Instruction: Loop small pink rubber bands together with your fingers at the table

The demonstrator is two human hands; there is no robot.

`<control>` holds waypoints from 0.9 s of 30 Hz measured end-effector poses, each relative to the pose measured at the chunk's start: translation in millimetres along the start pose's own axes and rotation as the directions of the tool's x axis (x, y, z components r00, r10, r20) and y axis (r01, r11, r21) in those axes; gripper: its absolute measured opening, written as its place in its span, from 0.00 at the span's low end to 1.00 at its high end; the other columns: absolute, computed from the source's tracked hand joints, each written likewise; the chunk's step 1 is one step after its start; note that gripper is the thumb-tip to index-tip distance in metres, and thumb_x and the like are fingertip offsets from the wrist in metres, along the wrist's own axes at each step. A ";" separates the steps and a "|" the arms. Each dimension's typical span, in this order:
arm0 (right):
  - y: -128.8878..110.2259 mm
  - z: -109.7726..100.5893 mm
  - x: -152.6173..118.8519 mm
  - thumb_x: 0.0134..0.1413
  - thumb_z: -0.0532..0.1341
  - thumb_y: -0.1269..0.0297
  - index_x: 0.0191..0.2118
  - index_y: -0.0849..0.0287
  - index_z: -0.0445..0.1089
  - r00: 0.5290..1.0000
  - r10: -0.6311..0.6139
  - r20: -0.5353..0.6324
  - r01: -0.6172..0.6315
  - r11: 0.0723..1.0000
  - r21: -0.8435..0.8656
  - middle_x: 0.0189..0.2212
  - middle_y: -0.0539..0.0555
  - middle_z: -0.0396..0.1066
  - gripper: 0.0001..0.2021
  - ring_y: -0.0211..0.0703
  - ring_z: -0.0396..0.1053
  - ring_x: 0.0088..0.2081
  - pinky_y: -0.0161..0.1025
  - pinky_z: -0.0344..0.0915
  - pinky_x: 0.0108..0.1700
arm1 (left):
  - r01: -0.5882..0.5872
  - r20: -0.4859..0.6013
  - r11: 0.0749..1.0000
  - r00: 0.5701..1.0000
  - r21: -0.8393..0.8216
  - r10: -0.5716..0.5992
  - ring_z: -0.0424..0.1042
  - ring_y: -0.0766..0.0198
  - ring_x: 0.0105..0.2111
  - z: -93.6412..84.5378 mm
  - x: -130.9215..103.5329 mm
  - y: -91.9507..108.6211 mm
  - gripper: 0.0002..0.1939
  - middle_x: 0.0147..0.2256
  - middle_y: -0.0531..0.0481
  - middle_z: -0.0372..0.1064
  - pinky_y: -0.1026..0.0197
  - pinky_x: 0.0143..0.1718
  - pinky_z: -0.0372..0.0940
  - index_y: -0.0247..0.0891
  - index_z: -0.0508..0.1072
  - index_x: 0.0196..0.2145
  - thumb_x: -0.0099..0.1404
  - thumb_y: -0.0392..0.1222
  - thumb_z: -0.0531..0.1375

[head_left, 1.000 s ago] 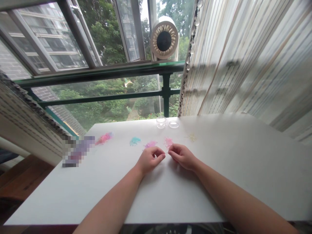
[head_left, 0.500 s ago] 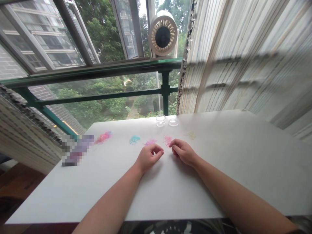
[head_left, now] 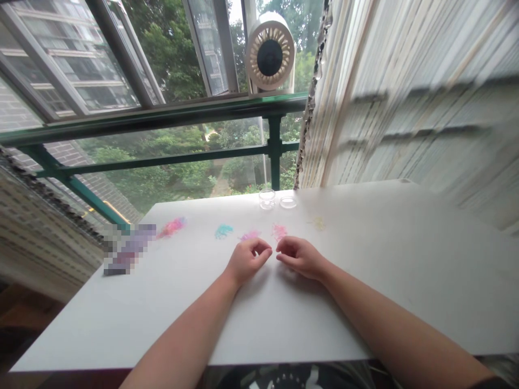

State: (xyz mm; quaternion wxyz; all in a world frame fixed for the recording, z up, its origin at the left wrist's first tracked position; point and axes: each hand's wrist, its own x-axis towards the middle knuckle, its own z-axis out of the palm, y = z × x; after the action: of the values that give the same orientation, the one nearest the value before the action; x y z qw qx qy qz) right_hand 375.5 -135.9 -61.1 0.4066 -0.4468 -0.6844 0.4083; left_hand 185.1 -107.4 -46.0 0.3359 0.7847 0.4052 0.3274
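My left hand point(head_left: 250, 260) is held just above the white table point(head_left: 170, 319), thumb and forefinger pinched together on something too small to make out. Facing it, my right hand point(head_left: 302, 258) has its fingers curled, the thumb tip and forefinger tip close together near the left fingertips. Whatever it holds cannot be made out. Just beyond the right hand lies a loose pile of small pink pieces point(head_left: 279, 232). A purple-pink pile point(head_left: 250, 235) sits behind my left hand, partly covered by it. Farther left is a turquoise pile point(head_left: 224, 232), and to the right a pale yellow one point(head_left: 318, 222).
A clear round container point(head_left: 267, 200) and a clear shallow lid or dish point(head_left: 288, 202) stand at the back edge. Mixed pink and blue pieces point(head_left: 172, 227) lie left, beside a blurred-out purple item point(head_left: 132, 249). Beyond are a green railing point(head_left: 174, 159), a white fan point(head_left: 271, 54) and a curtain point(head_left: 389, 97).
My right hand has drawn back from the pink pile and turned toward the left fingertips. My left hand has stayed in place.
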 end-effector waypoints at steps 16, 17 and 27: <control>5.4 -11.9 3.7 0.48 0.60 0.62 0.33 0.59 0.69 0.990 0.027 -0.140 -0.050 0.985 -0.166 0.19 0.46 0.62 0.07 0.33 0.56 0.20 0.33 0.54 0.24 | 0.016 -0.012 1.000 1.000 -0.003 -0.016 0.68 0.67 0.26 -0.2 1.5 -4.3 0.10 0.27 0.49 0.73 0.66 0.27 0.61 0.36 0.75 0.31 0.59 0.45 0.58; 4.6 -10.0 2.9 0.47 0.61 0.62 0.34 0.59 0.69 0.995 0.019 -0.096 -0.032 0.990 -0.139 0.20 0.46 0.63 0.08 0.33 0.56 0.20 0.32 0.54 0.23 | 0.015 -0.008 1.000 1.000 -0.005 -0.015 0.68 0.67 0.26 0.0 1.4 -4.0 0.10 0.27 0.49 0.73 0.66 0.27 0.60 0.36 0.75 0.32 0.59 0.45 0.58; -0.6 1.3 1.9 0.49 0.60 0.63 0.29 0.59 0.67 0.996 -0.053 -0.071 0.044 0.991 -0.129 0.17 0.45 0.59 0.05 0.33 0.54 0.20 0.32 0.52 0.23 | 0.002 0.016 0.999 1.000 0.038 -0.003 0.68 0.68 0.26 0.6 0.5 0.0 0.10 0.27 0.50 0.73 0.66 0.27 0.60 0.36 0.75 0.31 0.59 0.44 0.58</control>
State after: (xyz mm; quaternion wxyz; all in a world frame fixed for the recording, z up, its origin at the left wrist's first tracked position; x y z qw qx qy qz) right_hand 373.6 -134.5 -60.6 0.4121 -0.4699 -0.7042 0.3369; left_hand 185.8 -107.0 -46.3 0.3246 0.7929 0.4098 0.3131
